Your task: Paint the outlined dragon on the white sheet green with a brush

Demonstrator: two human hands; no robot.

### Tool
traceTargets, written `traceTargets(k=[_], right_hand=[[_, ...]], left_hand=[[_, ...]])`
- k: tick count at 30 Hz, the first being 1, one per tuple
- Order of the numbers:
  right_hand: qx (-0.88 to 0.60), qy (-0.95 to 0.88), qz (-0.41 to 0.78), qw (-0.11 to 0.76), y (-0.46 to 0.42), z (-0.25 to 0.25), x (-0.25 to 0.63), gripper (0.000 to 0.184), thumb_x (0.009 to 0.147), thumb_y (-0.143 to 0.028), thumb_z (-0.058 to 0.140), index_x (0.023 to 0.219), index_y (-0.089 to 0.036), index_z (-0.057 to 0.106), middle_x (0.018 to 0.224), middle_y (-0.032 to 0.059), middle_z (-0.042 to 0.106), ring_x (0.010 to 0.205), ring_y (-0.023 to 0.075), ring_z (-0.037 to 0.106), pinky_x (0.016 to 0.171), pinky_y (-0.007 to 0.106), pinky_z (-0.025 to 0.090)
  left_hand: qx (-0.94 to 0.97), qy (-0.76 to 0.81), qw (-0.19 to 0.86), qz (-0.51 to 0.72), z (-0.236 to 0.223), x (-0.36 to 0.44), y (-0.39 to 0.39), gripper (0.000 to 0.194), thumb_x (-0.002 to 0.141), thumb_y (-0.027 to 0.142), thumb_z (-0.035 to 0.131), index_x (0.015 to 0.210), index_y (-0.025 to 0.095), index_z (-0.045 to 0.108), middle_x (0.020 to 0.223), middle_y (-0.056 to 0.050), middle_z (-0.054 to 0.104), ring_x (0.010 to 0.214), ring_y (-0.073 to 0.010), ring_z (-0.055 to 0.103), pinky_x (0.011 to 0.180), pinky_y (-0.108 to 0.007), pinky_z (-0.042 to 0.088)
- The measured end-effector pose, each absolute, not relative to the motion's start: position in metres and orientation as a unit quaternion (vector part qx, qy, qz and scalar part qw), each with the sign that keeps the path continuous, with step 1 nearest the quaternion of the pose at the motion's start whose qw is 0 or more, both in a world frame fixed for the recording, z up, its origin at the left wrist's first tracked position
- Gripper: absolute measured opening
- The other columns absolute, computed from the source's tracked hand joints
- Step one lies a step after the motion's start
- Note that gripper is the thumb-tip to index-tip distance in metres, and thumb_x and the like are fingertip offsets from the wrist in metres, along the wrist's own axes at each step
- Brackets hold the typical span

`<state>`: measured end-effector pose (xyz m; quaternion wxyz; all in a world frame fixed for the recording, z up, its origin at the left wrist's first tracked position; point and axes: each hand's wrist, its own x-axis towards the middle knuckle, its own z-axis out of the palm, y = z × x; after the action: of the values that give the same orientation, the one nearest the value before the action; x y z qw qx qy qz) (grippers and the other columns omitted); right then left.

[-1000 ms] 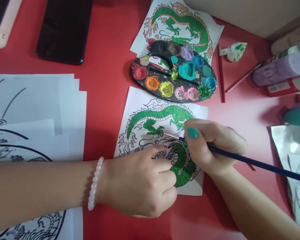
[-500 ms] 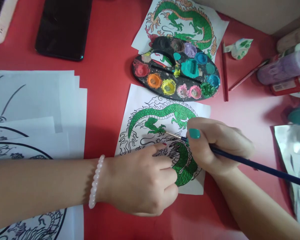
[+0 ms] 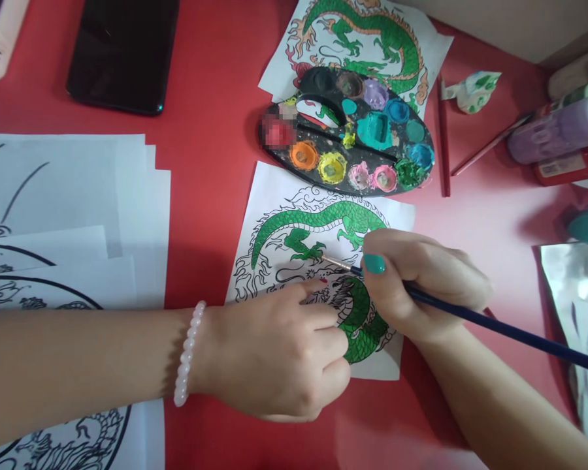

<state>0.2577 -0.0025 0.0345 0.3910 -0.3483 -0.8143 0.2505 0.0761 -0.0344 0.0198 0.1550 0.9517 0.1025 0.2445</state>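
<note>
My right hand (image 3: 426,281) pinches a dark blue paintbrush (image 3: 500,321). The brush's tip meets the dragon drawing (image 3: 269,183) near a green claw. On this sheet the dragon's body and legs are green, while its flames and the visible part of its head stay uncoloured. My left hand (image 3: 279,359) lies over the sheet's lower left part, its fingers curled and one red-nailed finger reaching towards the head. What lies under those fingers is hidden. Just above the sheet is a black paint palette (image 3: 318,140) with wells of several colours.
Under the palette lies another dragon picture (image 3: 402,39) in green and orange. Pencil-like red sticks (image 3: 445,143), a paint-stained scrap (image 3: 477,91) and bottles (image 3: 558,127) stand or lie at right. A black phone (image 3: 122,55) and printed sheets (image 3: 147,215) occupy the left of the red table (image 3: 210,78).
My right hand and the brush have shifted slightly left, the tip staying near the claw. My left hand keeps its place. The view has moved a little.
</note>
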Motion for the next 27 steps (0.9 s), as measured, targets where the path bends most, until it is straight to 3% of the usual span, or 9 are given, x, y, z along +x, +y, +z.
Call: traceTargets(k=[15,21,27], right_hand=[[-0.376,-0.808,0.218,0.397,-0.0050,0.0360,0.2578,0.035,0.086,-0.013,0.052,0.059,-0.019,0.031,0.051,-0.0041,0.034,0.047,0.0069,0.039,0.044,0.026,0.029],[-0.392,-0.806,0.196,0.398,-0.0058,0.0365,0.2565,0.036,0.086,-0.012,0.054,0.059,-0.018,0.031,0.051,-0.0041,0.032,0.046,0.0055,0.032,0.043,0.027,0.023],[-0.347,-0.826,0.215,0.388,-0.0028,0.0363,0.2605,0.037,0.083,-0.010,0.055,0.058,-0.019,0.029,0.050,-0.0044,0.034,0.046,0.0068,0.038,0.043,0.026,0.031]], left_hand=[[0.948,0.103,0.170,0.247,0.0186,0.0749,-0.0353,0.021,0.082,0.016,0.047,0.062,0.020,0.047,0.060,0.001,0.045,0.060,-0.0156,0.042,0.080,-0.042,0.047],[0.948,0.106,0.170,0.246,0.0178,0.0755,-0.0357,0.021,0.083,0.017,0.047,0.062,0.019,0.046,0.060,0.001,0.044,0.060,-0.0154,0.041,0.078,-0.041,0.047],[0.948,0.107,0.164,0.250,0.0184,0.0756,-0.0356,0.021,0.082,0.017,0.047,0.061,0.020,0.045,0.060,0.001,0.044,0.060,-0.0155,0.042,0.079,-0.042,0.047]])
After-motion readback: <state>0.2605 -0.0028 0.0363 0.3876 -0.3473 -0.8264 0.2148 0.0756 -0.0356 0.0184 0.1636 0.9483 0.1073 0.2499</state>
